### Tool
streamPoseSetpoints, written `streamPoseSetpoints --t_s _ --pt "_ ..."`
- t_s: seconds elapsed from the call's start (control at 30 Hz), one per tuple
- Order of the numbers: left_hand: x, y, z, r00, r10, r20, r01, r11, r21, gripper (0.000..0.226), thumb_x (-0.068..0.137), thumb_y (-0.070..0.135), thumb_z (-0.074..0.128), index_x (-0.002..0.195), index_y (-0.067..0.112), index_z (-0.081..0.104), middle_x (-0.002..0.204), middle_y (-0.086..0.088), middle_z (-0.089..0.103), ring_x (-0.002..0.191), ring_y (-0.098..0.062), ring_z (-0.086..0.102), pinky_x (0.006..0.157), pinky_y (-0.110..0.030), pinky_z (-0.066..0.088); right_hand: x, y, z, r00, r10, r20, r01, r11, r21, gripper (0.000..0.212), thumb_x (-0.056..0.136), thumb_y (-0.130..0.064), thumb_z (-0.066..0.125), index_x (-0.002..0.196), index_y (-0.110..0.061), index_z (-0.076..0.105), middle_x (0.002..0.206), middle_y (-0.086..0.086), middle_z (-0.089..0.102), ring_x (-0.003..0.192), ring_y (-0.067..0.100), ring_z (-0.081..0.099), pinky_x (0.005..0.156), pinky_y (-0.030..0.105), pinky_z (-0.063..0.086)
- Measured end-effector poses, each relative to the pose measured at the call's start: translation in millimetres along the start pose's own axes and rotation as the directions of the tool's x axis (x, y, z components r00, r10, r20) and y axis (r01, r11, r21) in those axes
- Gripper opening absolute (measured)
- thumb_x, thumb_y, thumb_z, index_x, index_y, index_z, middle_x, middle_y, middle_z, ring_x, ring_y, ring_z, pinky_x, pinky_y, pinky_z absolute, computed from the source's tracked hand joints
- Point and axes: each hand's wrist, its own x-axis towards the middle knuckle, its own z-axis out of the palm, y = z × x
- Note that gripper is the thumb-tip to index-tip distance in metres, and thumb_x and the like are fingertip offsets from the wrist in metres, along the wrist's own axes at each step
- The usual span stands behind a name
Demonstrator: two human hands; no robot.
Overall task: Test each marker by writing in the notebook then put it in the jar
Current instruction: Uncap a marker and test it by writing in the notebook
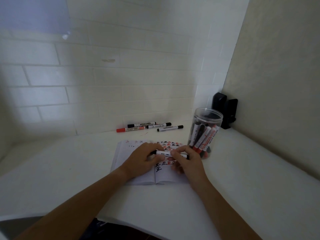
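Both hands hold one white-barrelled whiteboard marker with black ends (170, 154) level above the open white paper notebook (138, 177). The left hand (144, 157) has its fingers curled around the marker's left end; the right hand (186, 160) pinches the right end between thumb and fingers. Whether the cap is coming off or going on cannot be told.

The page under the hands is already filled with rows of red and black test characters, with bare paper just nearer the person than the fingers. The clear plastic cylindrical jar (207, 116), holding many tested markers, stands just beyond the right hand. Four untested markers, three black and one red (149, 127), lie well beyond both hands near the tiled wall.

To do this step well, the person probably needs to pull or press the cap straight along the barrel, keeping the tip off the fingers, and write on the blank patch.
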Motion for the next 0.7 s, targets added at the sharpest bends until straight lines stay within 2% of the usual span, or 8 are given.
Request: streamPoseSetpoints --t_s 0.07,0.17,0.27,0.37,0.43,0.53,0.7 --pt "1 0 0 1.000 0.029 -0.002 -0.029 0.999 -0.020 0.032 0.094 0.053 0.053 0.112 0.030 0.067 0.092 0.016 0.065 0.083 -0.004 0.056 0.072 -0.016 0.041 0 4 2 0.998 -0.055 0.009 0.056 0.988 -0.142 0.011 0.098 -0.022 0.069 0.089 -0.015 0.068 0.063 0.002 0.068 0.050 0.015 0.057 0.048 0.026 0.044" --pt "4 -2 0 0.999 -0.001 -0.048 -0.001 0.999 -0.043 0.024 0.095 0.040 0.057 0.107 0.023 0.071 0.087 0.020 0.063 0.081 0.002 0.057 0.070 -0.009 0.038 1 7 4 0.994 -0.084 0.070 0.100 0.954 -0.283 0.004 0.098 -0.026 0.067 0.094 -0.025 0.068 0.069 -0.013 0.064 0.059 0.002 0.054 0.055 0.020 0.043" --pt "4 -5 1 0.999 -0.013 -0.049 0.012 1.000 -0.022 0.014 0.097 0.030 0.057 0.101 0.023 0.068 0.079 0.021 0.055 0.077 0.002 0.052 0.068 -0.009 0.034 1 7 5 0.989 -0.089 0.119 0.122 0.945 -0.305 0.007 0.098 -0.023 0.067 0.094 -0.028 0.065 0.070 -0.017 0.062 0.061 0.000 0.053 0.059 0.020 0.043" --pt "4 -7 3 1.000 -0.020 -0.020 0.020 1.000 0.003 0.009 0.097 0.037 0.050 0.094 0.035 0.058 0.080 0.018 0.052 0.078 0.000 0.050 0.067 -0.012 0.032 1 6 5 0.988 -0.097 0.123 0.132 0.941 -0.311 0.010 0.098 -0.022 0.067 0.090 -0.026 0.063 0.066 -0.018 0.059 0.059 -0.001 0.050 0.058 0.018 0.039" --pt "5 -9 4 0.999 -0.026 -0.024 0.026 1.000 0.005 0.016 0.096 0.044 0.045 0.094 0.034 0.057 0.081 0.015 0.052 0.079 -0.001 0.049 0.067 -0.013 0.032 1 5 5 0.987 -0.102 0.127 0.137 0.941 -0.310 0.011 0.098 -0.022 0.067 0.088 -0.025 0.063 0.066 -0.018 0.058 0.059 -0.002 0.049 0.057 0.015 0.038" --pt "4 -11 5 0.999 0.000 -0.047 0.000 1.000 0.002 0.035 0.096 0.048 0.039 0.096 0.021 0.061 0.082 0.008 0.053 0.079 -0.004 0.049 0.066 -0.016 0.036 1 3 7 0.986 -0.113 0.123 0.147 0.938 -0.314 0.015 0.098 -0.020 0.067 0.085 -0.024 0.062 0.064 -0.021 0.058 0.058 -0.004 0.048 0.057 0.012 0.037" --pt "4 -13 8 0.999 0.002 -0.036 -0.002 1.000 0.001 0.033 0.098 0.048 0.037 0.097 0.022 0.058 0.085 0.007 0.051 0.080 -0.007 0.047 0.068 -0.024 0.038 3 4 7 0.990 -0.095 0.103 0.123 0.941 -0.316 0.017 0.098 -0.024 0.068 0.082 -0.025 0.063 0.067 -0.018 0.060 0.061 -0.002 0.051 0.058 0.013 0.039"
